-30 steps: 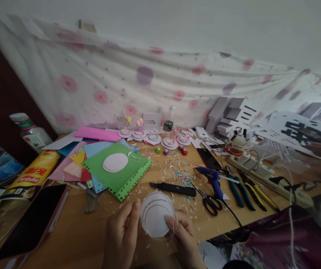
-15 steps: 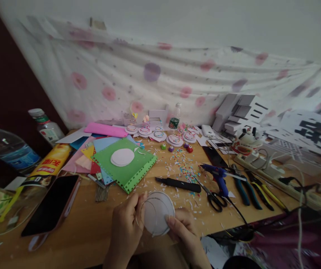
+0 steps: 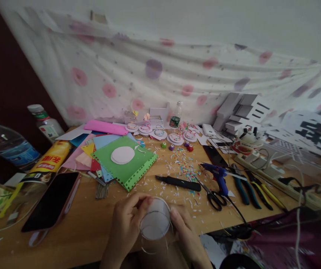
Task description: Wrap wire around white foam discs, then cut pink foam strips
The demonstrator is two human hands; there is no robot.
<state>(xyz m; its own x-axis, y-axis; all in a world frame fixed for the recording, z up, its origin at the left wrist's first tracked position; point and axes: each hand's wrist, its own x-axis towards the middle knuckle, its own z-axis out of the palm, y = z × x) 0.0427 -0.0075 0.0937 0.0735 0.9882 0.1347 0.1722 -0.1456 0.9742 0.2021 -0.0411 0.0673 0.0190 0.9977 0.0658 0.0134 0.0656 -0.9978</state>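
Observation:
Near the front edge of the table I hold a clear plastic cylinder (image 3: pixel 155 224) with a white round disc across its upper end. Its see-through lower part points down toward me. My left hand (image 3: pixel 128 220) is closed on its left side, thumb and fingers at the rim. On the opposite side, my right hand (image 3: pixel 187 231) grips the wall with its thumb along the edge. Just beyond my hands lies a black utility knife (image 3: pixel 181 183). White paper ovals (image 3: pixel 122 154) rest on a green punched sheet (image 3: pixel 134 175).
Black scissors (image 3: pixel 216 200), a blue glue gun (image 3: pixel 219 175) and pliers (image 3: pixel 247 188) lie to the right, beside a power strip (image 3: pixel 286 183). A phone (image 3: pixel 52 201) and bottles (image 3: pixel 9 144) stand left. Beads and paper scraps (image 3: pixel 190 172) litter the middle; decorated discs (image 3: pixel 159 133) line the back.
The clear cylinder has been tilted, so its see-through wall now shows below the white disc. My right thumb has shifted from the disc's face to the cylinder's upper right edge.

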